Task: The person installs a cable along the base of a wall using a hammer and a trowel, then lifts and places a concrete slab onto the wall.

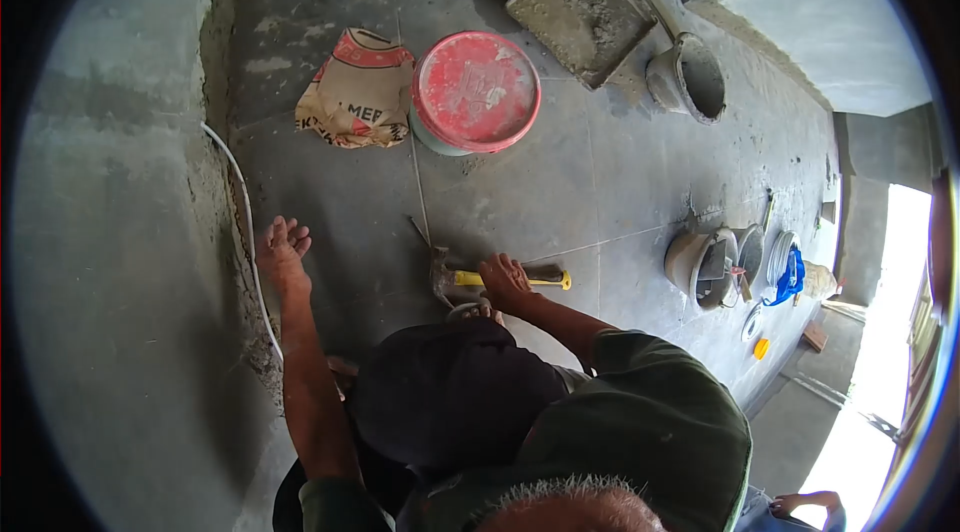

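My left hand (285, 250) is raised near the wall at the left, fingers apart and nothing in it. Over the yellow handle of a hammer (467, 278) lies my right hand (505, 275), its fingers stretched across the handle rather than visibly wrapped round it. The hammer is on the grey tiled floor, its worn metal head pointing left, in front of my knees. A thin rod (418, 230) lies just beyond the hammer head. Part of a foot (486, 310) shows below the handle.
A white cable (247, 207) runs along the wall base. Ahead are a crumpled paper bag (360, 97), a red-lidded bucket (478, 92), a mortar tray (578, 17) and a dirty bucket (690, 80). More buckets (690, 267) stand at right; another person's arm (812, 500) shows lower right.
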Demonstrator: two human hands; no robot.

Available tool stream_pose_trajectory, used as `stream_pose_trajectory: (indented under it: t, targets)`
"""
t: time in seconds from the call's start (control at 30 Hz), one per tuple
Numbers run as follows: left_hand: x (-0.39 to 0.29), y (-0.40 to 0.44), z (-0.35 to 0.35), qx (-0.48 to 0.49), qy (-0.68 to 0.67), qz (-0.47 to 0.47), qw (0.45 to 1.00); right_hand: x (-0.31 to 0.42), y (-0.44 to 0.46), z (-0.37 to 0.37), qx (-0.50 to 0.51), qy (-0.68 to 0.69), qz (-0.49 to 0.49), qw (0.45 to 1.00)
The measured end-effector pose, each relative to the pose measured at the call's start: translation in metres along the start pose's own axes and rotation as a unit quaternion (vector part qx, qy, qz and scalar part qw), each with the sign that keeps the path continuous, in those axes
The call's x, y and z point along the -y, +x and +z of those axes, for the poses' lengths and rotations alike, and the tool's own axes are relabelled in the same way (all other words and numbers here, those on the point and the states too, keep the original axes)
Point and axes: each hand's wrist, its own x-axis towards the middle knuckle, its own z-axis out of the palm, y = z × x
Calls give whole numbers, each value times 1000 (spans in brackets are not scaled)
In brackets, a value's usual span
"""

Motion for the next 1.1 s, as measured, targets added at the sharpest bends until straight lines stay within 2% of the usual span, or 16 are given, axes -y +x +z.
stream_pose_trajectory:
  t: [0.2,0.27,0.5,0.57,0.67,0.7,0.73,0.77,0.8,0.83,0.9,0.97,1.0,1.03,1.07,1.1]
  targets:
    - [-45,13,-20,8,61,38,997,-10,-3,4,-34,49,-44,997]
    - [-51,23,-33,30,59,52,996,-23,-1,-5,-47,-20,-3,999]
    - [-51,34,-42,36,73,22,996,-112,-12,-33,-72,-15,159,985]
    - [-56,32,-29,51,68,-4,996,-126,-10,-53,-10,-8,254,967]
    - [-62,25,-9,86,21,-30,996,-111,19,-91,-7,6,308,951]
    - [-64,26,-2,121,20,-41,992,-108,38,-103,-17,53,267,962]
    - [-67,23,9,127,11,-36,991,-117,64,-100,-27,33,137,990]
    - [-71,18,23,159,-14,-67,985,-78,81,-131,-165,92,59,980]
    - [-74,12,37,192,-36,-98,976,6,84,-219,-197,223,2,955]
    - [-82,0,49,203,-33,-97,974,39,100,-245,-273,193,-95,938]
    - [-107,-32,74,343,-132,-190,910,120,105,-327,-366,78,-287,882]
    - [-116,-54,99,407,-251,-231,847,176,109,-368,-386,105,-341,851]
    - [-135,-62,102,412,-229,-244,847,196,109,-378,-394,124,-381,828]
    - [-164,-76,97,433,-270,-128,850,207,111,-375,-401,151,-410,805]
    - [-183,-92,92,448,-304,-24,840,203,122,-354,-382,99,-387,833]
    - [-180,-65,80,590,-397,-53,701,190,136,-325,-355,51,-359,862]
